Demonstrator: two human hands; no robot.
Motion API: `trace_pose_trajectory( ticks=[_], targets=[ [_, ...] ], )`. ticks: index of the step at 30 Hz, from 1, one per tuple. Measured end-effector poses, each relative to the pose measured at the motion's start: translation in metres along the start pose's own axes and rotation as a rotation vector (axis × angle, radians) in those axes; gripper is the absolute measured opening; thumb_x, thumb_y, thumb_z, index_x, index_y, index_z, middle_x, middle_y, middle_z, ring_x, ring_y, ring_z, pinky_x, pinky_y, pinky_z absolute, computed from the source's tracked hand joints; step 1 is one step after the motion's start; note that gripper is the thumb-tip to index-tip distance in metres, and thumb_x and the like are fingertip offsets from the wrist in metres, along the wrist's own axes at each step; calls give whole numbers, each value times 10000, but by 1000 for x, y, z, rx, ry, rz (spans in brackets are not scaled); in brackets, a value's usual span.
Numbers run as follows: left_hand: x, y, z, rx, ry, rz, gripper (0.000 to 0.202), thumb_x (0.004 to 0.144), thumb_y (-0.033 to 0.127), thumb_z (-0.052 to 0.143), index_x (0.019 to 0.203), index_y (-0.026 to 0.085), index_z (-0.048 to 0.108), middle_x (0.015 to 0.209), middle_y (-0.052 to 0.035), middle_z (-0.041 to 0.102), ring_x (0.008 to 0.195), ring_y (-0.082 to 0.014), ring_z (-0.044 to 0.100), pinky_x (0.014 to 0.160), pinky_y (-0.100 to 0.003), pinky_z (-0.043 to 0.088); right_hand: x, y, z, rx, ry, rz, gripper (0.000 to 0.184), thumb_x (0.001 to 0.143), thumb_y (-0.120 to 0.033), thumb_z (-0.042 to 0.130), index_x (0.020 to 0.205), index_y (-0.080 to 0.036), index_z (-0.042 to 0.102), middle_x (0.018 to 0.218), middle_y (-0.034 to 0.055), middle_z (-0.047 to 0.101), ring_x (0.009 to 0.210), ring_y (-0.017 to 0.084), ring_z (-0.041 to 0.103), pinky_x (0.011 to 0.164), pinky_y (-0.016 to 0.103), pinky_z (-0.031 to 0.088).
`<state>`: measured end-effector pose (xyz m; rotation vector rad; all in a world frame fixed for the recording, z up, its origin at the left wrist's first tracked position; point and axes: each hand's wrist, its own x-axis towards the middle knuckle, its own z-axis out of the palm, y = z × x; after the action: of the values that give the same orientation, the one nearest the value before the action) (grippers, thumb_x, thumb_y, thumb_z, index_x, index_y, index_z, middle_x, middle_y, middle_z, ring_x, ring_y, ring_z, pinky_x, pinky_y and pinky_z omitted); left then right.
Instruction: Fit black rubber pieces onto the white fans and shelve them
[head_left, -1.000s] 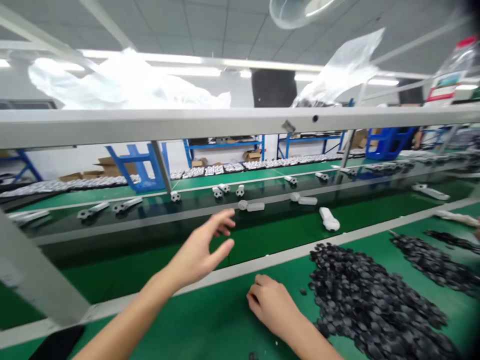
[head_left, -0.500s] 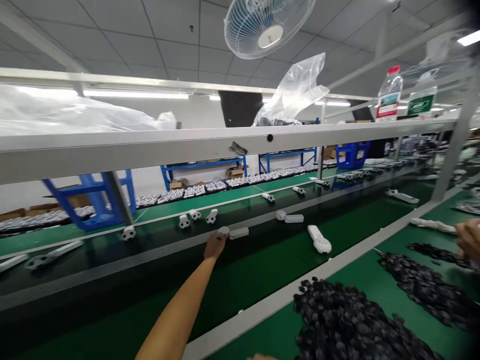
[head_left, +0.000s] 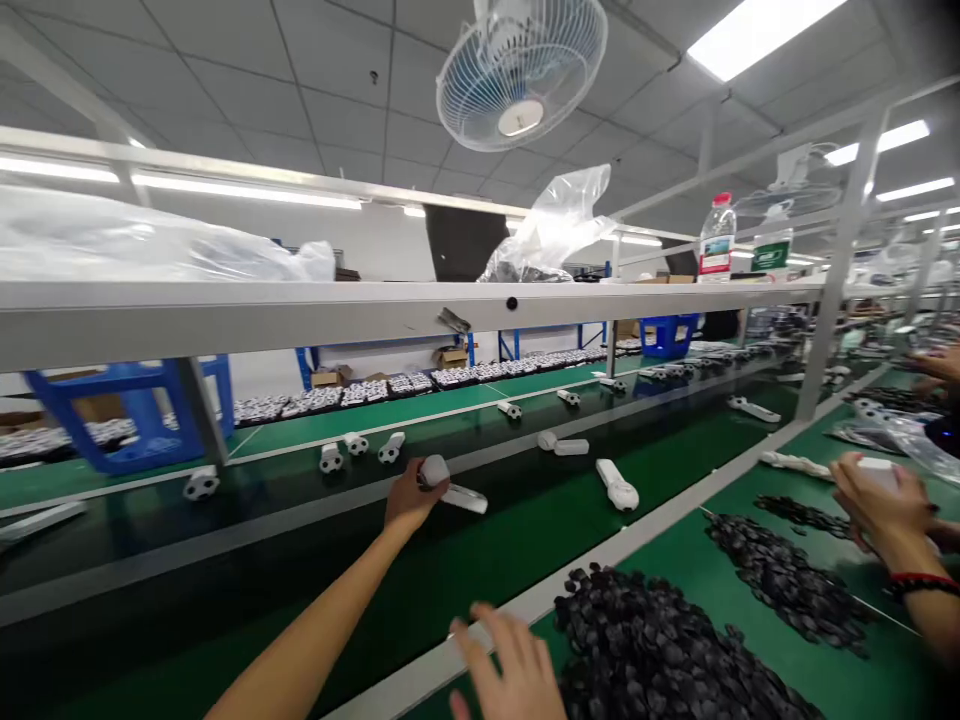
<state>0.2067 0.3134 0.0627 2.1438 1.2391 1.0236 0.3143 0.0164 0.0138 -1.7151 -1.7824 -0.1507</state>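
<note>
My left hand (head_left: pixel 409 498) reaches out over the dark conveyor belt (head_left: pixel 225 590) and is closed on a white handheld device (head_left: pixel 450 486), round head up and its long body pointing right. My right hand (head_left: pixel 510 668) hovers at the bottom edge with fingers spread, empty, just left of a heap of small black parts (head_left: pixel 660 655) on the green table.
More white devices (head_left: pixel 616 485) lie along the belt. A grey shelf rail (head_left: pixel 300 315) crosses overhead with plastic bags and a bottle (head_left: pixel 716 238). A co-worker's hands (head_left: pixel 877 495) hold a white piece at the right, beside another black pile (head_left: pixel 787 580).
My left hand has closed on the white device and lifted it off the belt. My right hand has come back into view at the bottom. The view has swung left and upward.
</note>
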Motion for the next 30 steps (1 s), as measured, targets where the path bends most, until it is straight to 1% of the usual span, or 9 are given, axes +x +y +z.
trace_pose_trajectory(
  ticks=[3, 5, 9, 11, 15, 18, 20, 25, 30],
  targets=[
    [-86, 7, -59, -23, -27, 162, 631, 823, 442, 771, 1395, 246, 590, 1386, -72, 674, 1273, -298, 634, 1077, -341, 485, -1, -21, 2, 108, -19, 125, 677, 971, -416, 555, 1622, -368, 379, 1656, 98, 419, 1451, 439, 455, 1024, 578, 525],
    [-155, 9, -94, -126, -60, 223, 671, 859, 441, 757, 1466, 239, 556, 1480, -82, 614, 1336, -308, 595, 1127, -364, 468, -7, -38, 6, 314, -153, 204, 787, 965, -492, 595, 1665, -387, 250, 1686, 88, 368, 1429, 422, 493, 987, 501, 559],
    [-268, 9, -142, -433, -73, 76, 749, 857, 439, 795, 1515, 216, 515, 1401, -112, 665, 1195, -317, 679, 1028, -387, 554, -35, -85, 21, 679, -511, 90, 810, 1007, -588, 530, 1689, -364, 155, 1574, 108, 535, 1267, 351, 648, 919, 377, 572],
    [-297, 7, -155, -527, -32, -24, 745, 852, 440, 806, 1496, 194, 524, 1304, -109, 711, 1105, -301, 709, 957, -372, 583, -53, -113, 27, 717, -590, 68, 795, 1047, -621, 419, 1701, -324, 79, 1654, 110, 429, 1365, 357, 572, 1007, 400, 527],
    [-313, -11, -161, -690, 48, -151, 581, 855, 445, 804, 1329, 158, 631, 1163, -102, 737, 1040, -285, 718, 894, -339, 581, -70, -143, 19, 720, -722, -6, 800, 1078, -614, 313, 1682, -301, -109, 1758, 84, 165, 1439, 336, 498, 1058, 404, 491],
    [-314, -30, -151, -897, 30, -266, 537, 884, 494, 756, 1274, 162, 594, 1113, -111, 712, 962, -289, 742, 810, -369, 605, -59, -133, -2, 622, -682, -193, 570, 1105, -531, 305, 1634, -328, 364, 1531, 83, 581, 1254, 299, 630, 1031, 405, 485],
    [-316, -41, -142, -963, -2, -317, 529, 897, 517, 730, 1265, 188, 541, 1070, -87, 687, 863, -266, 751, 735, -373, 612, -50, -119, -14, 520, -641, -185, 442, 1118, -456, 321, 1325, -322, 688, 1166, 40, 761, 1036, 246, 694, 936, 356, 501],
    [-321, -56, -134, -961, -97, -332, 535, 840, 464, 812, 1225, 224, 528, 1086, -44, 634, 738, -198, 720, 698, -354, 596, -49, -104, -16, 341, -830, -223, 95, 982, -325, 667, 1043, -314, 739, 999, -25, 725, 820, 178, 665, 692, 253, 458],
    [-320, -57, -134, -851, -148, -272, 446, 866, 423, 788, 1180, 213, 552, 1089, -25, 589, 903, -169, 615, 782, -274, 519, -59, -115, -7, 234, -840, -232, 104, 997, -270, 630, 1013, -297, 729, 1025, -9, 692, 826, 176, 660, 724, 265, 458]
  ],
)
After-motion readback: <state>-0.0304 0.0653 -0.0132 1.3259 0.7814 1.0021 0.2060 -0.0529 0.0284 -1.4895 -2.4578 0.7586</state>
